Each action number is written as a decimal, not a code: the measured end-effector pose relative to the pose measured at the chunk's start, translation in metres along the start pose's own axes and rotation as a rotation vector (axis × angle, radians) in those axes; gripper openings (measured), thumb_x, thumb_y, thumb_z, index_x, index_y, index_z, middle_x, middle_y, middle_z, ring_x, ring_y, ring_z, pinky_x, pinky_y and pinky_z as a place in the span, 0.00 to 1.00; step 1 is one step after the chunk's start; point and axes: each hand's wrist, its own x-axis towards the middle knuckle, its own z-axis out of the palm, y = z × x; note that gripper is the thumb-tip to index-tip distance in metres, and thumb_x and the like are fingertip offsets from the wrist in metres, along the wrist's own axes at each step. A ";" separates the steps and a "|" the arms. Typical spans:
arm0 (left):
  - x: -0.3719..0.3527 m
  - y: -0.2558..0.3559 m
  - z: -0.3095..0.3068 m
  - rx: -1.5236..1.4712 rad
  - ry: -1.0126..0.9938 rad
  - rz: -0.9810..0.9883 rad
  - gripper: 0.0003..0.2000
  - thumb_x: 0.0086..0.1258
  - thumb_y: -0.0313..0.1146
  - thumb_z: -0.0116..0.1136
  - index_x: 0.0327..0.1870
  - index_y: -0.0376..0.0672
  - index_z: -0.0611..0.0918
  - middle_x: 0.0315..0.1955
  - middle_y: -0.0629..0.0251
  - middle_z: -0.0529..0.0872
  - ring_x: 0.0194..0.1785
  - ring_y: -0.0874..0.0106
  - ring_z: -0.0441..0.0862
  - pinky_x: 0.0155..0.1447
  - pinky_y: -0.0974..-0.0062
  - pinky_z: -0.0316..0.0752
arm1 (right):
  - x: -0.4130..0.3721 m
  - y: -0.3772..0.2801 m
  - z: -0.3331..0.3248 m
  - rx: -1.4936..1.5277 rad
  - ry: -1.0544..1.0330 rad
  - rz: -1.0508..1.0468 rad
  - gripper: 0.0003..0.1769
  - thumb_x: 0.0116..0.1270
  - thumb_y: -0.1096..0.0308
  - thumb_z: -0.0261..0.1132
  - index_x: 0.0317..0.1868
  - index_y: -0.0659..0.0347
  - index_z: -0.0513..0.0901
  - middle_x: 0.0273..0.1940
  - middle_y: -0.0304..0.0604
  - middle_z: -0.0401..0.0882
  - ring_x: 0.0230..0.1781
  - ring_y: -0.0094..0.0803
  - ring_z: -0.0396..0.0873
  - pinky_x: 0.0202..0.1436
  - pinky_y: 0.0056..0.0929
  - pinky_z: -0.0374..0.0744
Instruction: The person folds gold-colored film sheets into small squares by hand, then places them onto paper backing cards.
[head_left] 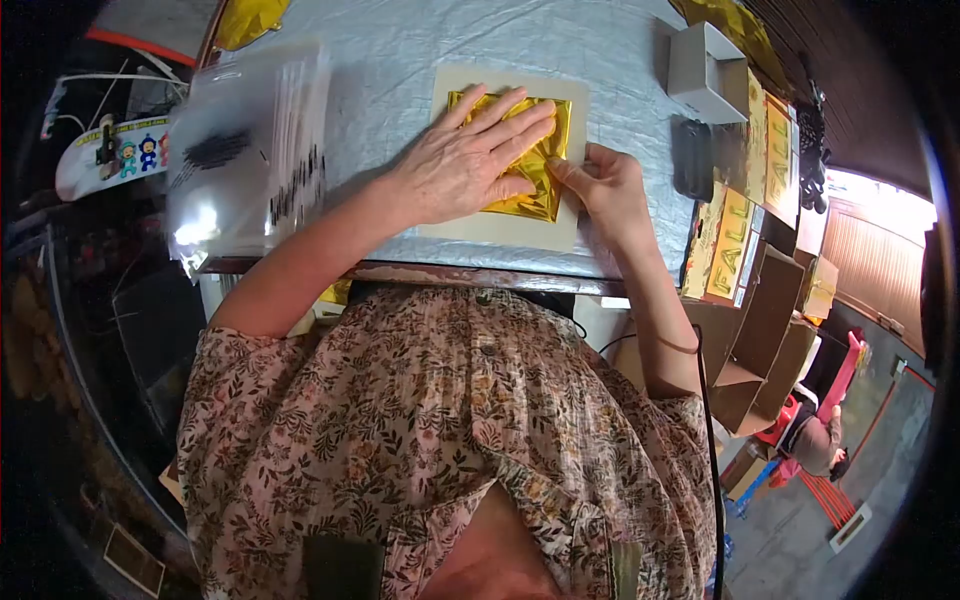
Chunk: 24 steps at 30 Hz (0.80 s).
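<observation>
A square of shiny gold foil (535, 200) lies on a larger beige sheet (480, 232) on the covered table. My left hand (465, 160) rests flat across the foil, palm down with its fingers spread. At the foil's right edge, my right hand (610, 190) pinches that edge between thumb and bent fingers. Part of the foil is hidden under my left hand.
Clear plastic bags (250, 150) lie at the table's left. To the right are a white open box (705, 75), a dark case (692, 158) and printed boxes (730, 245). Cardboard boxes (765, 320) stand beyond the table; a person (812, 440) is farther right.
</observation>
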 end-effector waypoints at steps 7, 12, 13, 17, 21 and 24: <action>0.001 0.003 0.005 0.015 -0.015 -0.027 0.41 0.80 0.64 0.52 0.83 0.42 0.68 0.84 0.64 0.65 0.87 0.61 0.58 0.88 0.47 0.51 | -0.024 -0.016 0.014 -1.076 0.299 -0.510 0.24 0.78 0.64 0.68 0.68 0.68 0.80 0.59 0.57 0.88 0.56 0.58 0.88 0.57 0.49 0.85; 0.001 0.001 0.004 -0.097 -0.035 -0.070 0.46 0.78 0.62 0.58 0.87 0.41 0.57 0.86 0.58 0.61 0.88 0.57 0.55 0.89 0.47 0.48 | -0.008 0.015 0.008 -1.159 0.013 -0.711 0.42 0.81 0.60 0.63 0.87 0.63 0.55 0.86 0.58 0.53 0.88 0.53 0.53 0.89 0.56 0.52; 0.002 0.000 0.003 -0.163 0.004 -0.071 0.47 0.77 0.62 0.58 0.87 0.40 0.56 0.86 0.57 0.60 0.88 0.56 0.55 0.89 0.47 0.48 | -0.007 0.018 0.007 -1.187 0.002 -0.704 0.42 0.81 0.59 0.62 0.87 0.63 0.55 0.87 0.57 0.52 0.88 0.53 0.53 0.88 0.56 0.54; -0.005 -0.013 0.001 0.005 0.034 -0.121 0.48 0.77 0.67 0.54 0.85 0.34 0.61 0.84 0.50 0.64 0.87 0.55 0.57 0.89 0.47 0.46 | -0.007 0.022 0.007 -1.237 0.012 -0.710 0.42 0.83 0.55 0.59 0.87 0.64 0.53 0.88 0.55 0.51 0.89 0.51 0.51 0.89 0.54 0.53; -0.029 -0.010 -0.029 0.056 -0.074 -0.192 0.52 0.71 0.70 0.59 0.85 0.37 0.62 0.86 0.56 0.61 0.89 0.59 0.54 0.89 0.43 0.43 | -0.007 0.022 0.007 -1.231 0.009 -0.698 0.42 0.83 0.54 0.59 0.87 0.64 0.54 0.88 0.55 0.51 0.89 0.51 0.51 0.89 0.54 0.52; -0.035 -0.011 -0.031 0.059 -0.113 -0.205 0.54 0.66 0.71 0.63 0.85 0.39 0.62 0.86 0.59 0.59 0.89 0.61 0.53 0.89 0.41 0.42 | -0.007 0.024 0.008 -1.243 0.009 -0.717 0.42 0.83 0.55 0.59 0.87 0.65 0.55 0.88 0.55 0.51 0.89 0.50 0.52 0.89 0.55 0.52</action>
